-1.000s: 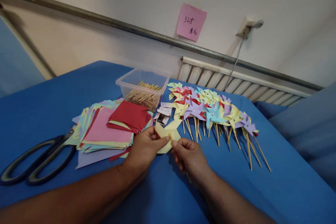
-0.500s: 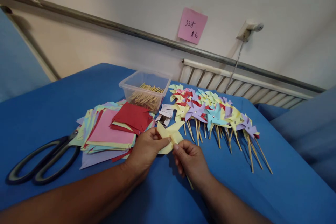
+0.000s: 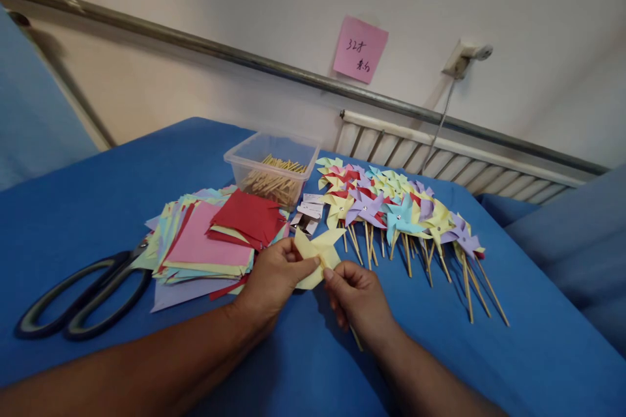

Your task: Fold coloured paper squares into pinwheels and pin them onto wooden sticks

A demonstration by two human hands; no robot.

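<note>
Your left hand & right hand meet over the blue worktop, both pinching the yellow paper pinwheel. Left fingers closed on its lower left edge, thumb on top; right fingers closed at its centre, w/ a wooden stick poking out below your right palm. Pinwheel sits just above the worktop, near the front, btwn the paper stack & the finished row. Left of you: stack of coloured paper squares, red on top, black scissors beside it. Behind: clear plastic box of sticks. Right: row of finished pinwheels, sticks pointing toward you. Pink note on wall.
</note>
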